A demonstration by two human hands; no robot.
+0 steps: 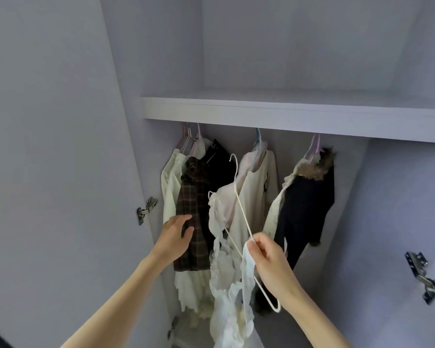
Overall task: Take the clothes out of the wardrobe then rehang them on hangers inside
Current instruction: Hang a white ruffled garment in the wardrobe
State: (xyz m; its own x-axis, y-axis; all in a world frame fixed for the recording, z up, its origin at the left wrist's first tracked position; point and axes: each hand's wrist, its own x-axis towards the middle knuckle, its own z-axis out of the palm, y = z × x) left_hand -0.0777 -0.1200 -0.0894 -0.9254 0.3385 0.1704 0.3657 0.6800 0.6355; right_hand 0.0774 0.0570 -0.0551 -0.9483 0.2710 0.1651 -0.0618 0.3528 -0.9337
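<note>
My right hand (pixel 269 259) pinches a white wire hanger (pixel 239 202) by its lower bar, along with a strap of the white frilly garment (pixel 226 280) draped on it, in front of the open wardrobe. My left hand (pixel 176 234) rests with straight fingers against a brown plaid garment (pixel 194 207) hanging at the left. Beside it hang a cream garment (pixel 170 187), a black garment (pixel 221 159), a cream top (pixel 256 192) in the middle and a black coat with a fur collar (pixel 304 207) at the right. The rail is hidden behind the shelf.
A white shelf (pixel 286 114) runs across above the clothes. The left door (pixel 48 146) stands open with a metal hinge (pixel 146 209); another hinge (pixel 425 277) is on the right door. There is a gap between the cream top and the black coat.
</note>
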